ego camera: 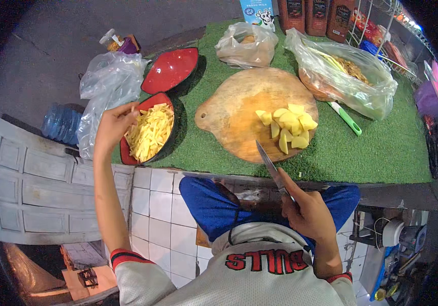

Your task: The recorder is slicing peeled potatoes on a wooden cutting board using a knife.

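Note:
My right hand (310, 214) grips a kitchen knife (269, 160), its blade pointing up and left to the near edge of a round wooden cutting board (234, 114). On the board's right half lies a pile of pale yellow potato pieces (290, 122), cut into wedges and slices. My left hand (116, 124) is bent over the left rim of a red bowl with a black outside (128, 156). Thin potato strips (151, 132) fill that bowl. The left fingertips are drawn together; whether a strip is between them is unclear.
Behind the full bowl stands a second red bowl (171, 70). Clear plastic bags (112, 80) lie left. A tied bag (245, 48) and a bag of vegetables (349, 76) lie beyond the board. A green-handled peeler (349, 120) sits right, on green turf matting (375, 157).

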Motion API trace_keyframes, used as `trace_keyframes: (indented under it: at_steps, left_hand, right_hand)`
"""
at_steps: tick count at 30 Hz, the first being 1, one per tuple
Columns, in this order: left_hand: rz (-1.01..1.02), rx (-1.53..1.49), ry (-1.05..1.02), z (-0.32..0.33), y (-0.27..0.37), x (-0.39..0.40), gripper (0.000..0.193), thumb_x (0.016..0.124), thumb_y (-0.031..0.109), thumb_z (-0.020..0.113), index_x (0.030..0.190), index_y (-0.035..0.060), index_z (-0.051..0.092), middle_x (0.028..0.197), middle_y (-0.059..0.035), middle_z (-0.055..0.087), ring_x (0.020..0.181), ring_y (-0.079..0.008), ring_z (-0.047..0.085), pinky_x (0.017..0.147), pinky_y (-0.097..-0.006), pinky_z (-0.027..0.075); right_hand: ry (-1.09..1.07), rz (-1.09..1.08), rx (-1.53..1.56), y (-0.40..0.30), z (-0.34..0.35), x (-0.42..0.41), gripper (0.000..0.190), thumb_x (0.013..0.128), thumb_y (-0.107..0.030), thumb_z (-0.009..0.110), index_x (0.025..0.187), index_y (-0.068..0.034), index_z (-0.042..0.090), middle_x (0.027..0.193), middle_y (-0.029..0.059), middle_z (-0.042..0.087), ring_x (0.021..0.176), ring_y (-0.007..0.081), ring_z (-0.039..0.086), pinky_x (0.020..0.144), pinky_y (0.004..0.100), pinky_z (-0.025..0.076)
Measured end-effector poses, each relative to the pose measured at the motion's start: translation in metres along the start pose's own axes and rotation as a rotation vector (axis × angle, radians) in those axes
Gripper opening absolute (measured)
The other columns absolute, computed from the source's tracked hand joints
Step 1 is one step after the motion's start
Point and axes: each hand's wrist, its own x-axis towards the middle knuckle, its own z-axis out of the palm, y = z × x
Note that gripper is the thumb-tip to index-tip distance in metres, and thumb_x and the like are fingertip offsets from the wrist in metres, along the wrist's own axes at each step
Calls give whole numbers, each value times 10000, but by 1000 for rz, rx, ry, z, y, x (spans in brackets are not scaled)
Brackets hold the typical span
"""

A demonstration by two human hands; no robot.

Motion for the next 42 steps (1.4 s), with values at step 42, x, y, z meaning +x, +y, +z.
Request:
trace_keyframes:
  at_steps: [42]
  left_hand:
    - [822,208,193,179,108,-36,144,848,34,673,987,4,690,966,-147,688,908,-337,653,795,-417,515]
  right_hand:
    - [155,-24,10,17,-9,-23,773,844,-11,615,1528,-85,263,719,234,645,630,433,637,612,502,506]
